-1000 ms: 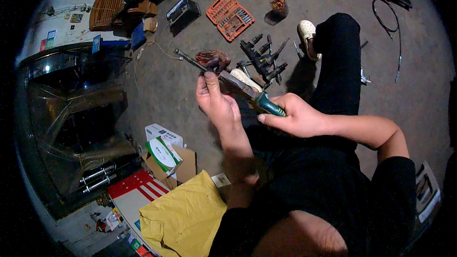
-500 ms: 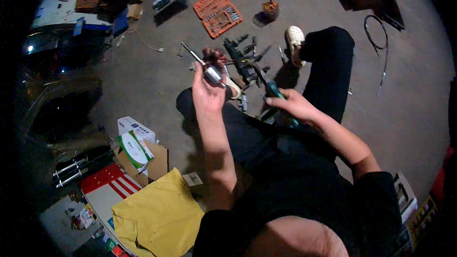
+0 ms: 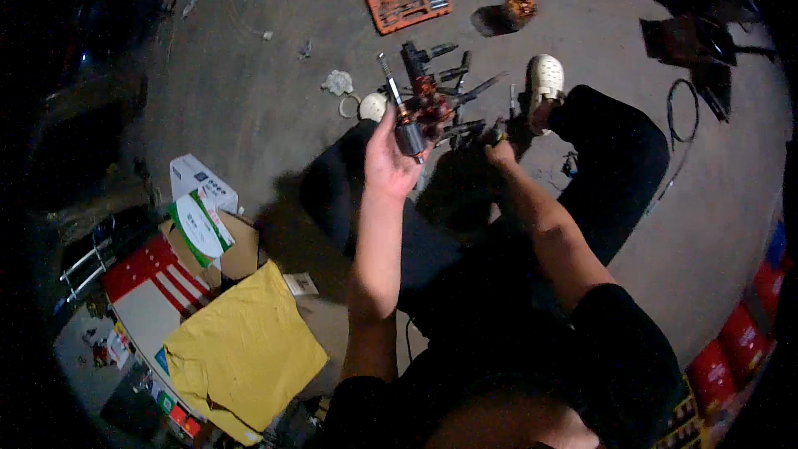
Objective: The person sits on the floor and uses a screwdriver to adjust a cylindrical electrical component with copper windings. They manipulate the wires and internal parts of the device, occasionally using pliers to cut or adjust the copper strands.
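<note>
My left hand (image 3: 389,162) is closed around a motor armature (image 3: 411,140), a silver cylinder with a long thin shaft pointing up and away. Against its far side, at the fingers, shows a reddish, copper-coloured clump (image 3: 434,106); whether it too is gripped is unclear. To the right, my right hand (image 3: 501,152) is low by the dark tools on the floor, its fingers curled around something small and dark that I cannot make out. Beyond my hands lies a dark tool holder (image 3: 413,62) with several black-handled tools (image 3: 482,87) beside it.
An orange socket set case (image 3: 407,0) lies open farther off, with a copper-coloured coil (image 3: 521,7) to its right. A black cable (image 3: 683,112) curls at the right. Left of me are a cardboard box (image 3: 237,254) and a yellow bag (image 3: 249,349).
My left hand has shifted right with the armature, whose shaft now points more upright. My right hand has moved away from me to the floor tools; its green-handled tool no longer shows clearly.
</note>
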The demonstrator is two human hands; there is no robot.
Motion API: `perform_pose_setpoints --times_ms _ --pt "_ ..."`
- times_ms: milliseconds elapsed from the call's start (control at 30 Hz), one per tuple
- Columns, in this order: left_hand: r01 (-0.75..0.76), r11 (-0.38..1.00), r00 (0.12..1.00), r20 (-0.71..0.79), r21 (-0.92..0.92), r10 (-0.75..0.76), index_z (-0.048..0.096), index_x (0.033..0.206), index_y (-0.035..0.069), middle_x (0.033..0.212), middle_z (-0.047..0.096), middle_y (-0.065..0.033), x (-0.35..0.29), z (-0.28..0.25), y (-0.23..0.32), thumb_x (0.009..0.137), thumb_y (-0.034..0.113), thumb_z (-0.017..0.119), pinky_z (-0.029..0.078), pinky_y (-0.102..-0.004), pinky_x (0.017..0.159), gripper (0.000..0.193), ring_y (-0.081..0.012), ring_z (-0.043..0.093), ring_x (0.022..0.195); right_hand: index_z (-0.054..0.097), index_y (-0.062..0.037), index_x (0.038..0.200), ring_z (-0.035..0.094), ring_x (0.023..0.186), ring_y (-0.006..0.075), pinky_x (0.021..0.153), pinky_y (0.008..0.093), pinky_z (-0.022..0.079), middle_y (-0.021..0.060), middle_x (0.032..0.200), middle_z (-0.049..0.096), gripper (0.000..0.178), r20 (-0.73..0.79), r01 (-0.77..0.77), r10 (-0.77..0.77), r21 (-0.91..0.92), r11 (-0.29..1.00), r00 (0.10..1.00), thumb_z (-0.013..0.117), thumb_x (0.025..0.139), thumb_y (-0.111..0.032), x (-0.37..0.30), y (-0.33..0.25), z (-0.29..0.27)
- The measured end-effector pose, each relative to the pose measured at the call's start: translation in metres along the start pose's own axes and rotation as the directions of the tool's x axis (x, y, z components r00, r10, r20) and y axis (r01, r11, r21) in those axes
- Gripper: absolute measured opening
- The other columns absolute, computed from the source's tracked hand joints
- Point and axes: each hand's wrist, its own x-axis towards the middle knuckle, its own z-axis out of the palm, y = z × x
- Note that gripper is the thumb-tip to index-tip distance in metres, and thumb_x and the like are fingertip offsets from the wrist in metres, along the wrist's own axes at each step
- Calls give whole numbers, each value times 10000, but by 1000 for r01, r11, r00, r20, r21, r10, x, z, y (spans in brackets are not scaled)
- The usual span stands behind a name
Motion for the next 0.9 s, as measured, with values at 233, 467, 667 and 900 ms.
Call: perform_pose_setpoints --times_ms 233,467,667,900 --pt "-40 999 997 59 -23 41 493 1165 -42 1113 569 -191 48 19 22 936 346 390 495 -414 802 462 -346 553 1029 527 -34 1173 484 1130 335 920 500 401 165 1307 438 575 -191 -83 -1 -433 897 982 522 824 -492 33 9 -2" --pt "-109 992 986 130 57 101 510 1147 19 1147 554 -158 65 27 24 934 355 384 465 -445 805 417 -353 530 1047 506 -35 1187 451 1071 440 945 505 339 256 1190 471 560 -402 500 -690 -483 719 603 630 753 -365 56 38 20" --pt "-191 980 982 3 -49 191 477 1191 23 1162 545 -148 65 29 27 935 327 391 464 -424 798 406 -293 531 1038 550 -57 1140 502 1036 335 858 465 431 169 1173 519 410 -204 107 -328 -682 724 923 543 822 -315 109 109 54" --pt "-281 957 954 -132 -77 270 471 1207 21 1157 545 -161 62 3 25 937 282 402 415 -455 935 382 -277 550 990 539 -45 1059 534 977 324 838 437 446 172 1078 540 316 -402 -27 -122 -345 938 907 515 842 -273 117 68 20"
